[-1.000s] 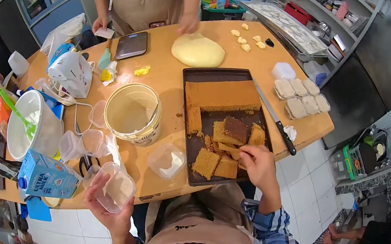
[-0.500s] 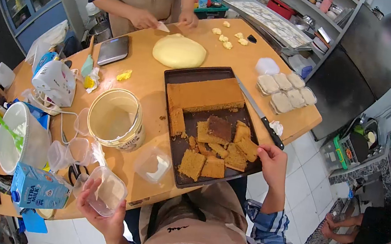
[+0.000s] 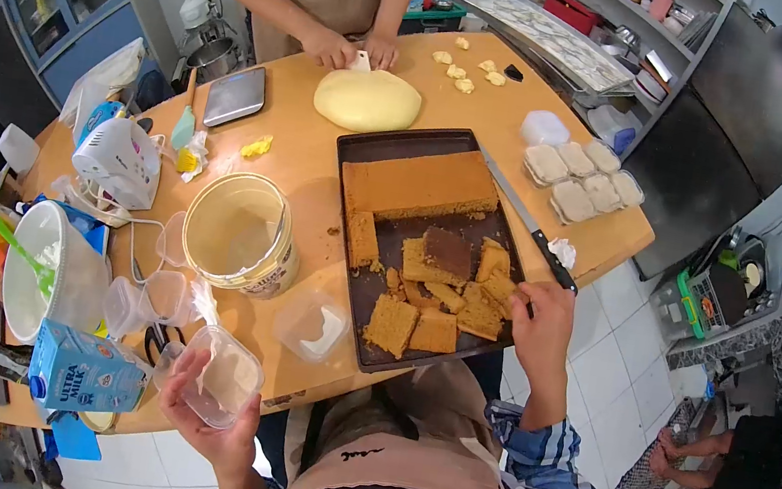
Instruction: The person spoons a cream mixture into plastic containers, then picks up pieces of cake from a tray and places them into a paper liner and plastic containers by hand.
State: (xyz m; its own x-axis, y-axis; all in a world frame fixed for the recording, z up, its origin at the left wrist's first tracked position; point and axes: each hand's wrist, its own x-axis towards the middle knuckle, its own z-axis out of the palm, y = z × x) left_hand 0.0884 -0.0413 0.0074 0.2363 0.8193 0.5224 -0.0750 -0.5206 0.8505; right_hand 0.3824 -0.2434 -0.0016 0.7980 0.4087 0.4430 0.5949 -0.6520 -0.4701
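My left hand (image 3: 208, 420) grips a clear square plastic tub (image 3: 223, 378) with a pale layer inside, in front of the table's near edge. At the dark baking tray's (image 3: 358, 341) right side, my right hand (image 3: 543, 333) has its fingers bent together on the edge of a brown cake piece (image 3: 500, 288); the fingertips partly cover it. Several loose cake pieces lie in the tray's near half. A large uncut cake slab (image 3: 420, 184) fills the far part. An open clear tub (image 3: 311, 326) stands left of the tray.
A knife (image 3: 529, 217) lies along the tray's right side, near filled tubs (image 3: 574, 200). To the left are a cream bucket (image 3: 241, 234), white bowl (image 3: 52, 280), milk carton (image 3: 87, 369) and mixer (image 3: 118, 161). Across the table, another person's hands hold a scraper at yellow dough (image 3: 367, 101).
My right hand moved from the loose pieces to the tray's right side, with a cake piece shifted there. The other person brought the scraper to the dough. My left hand still holds the tub.
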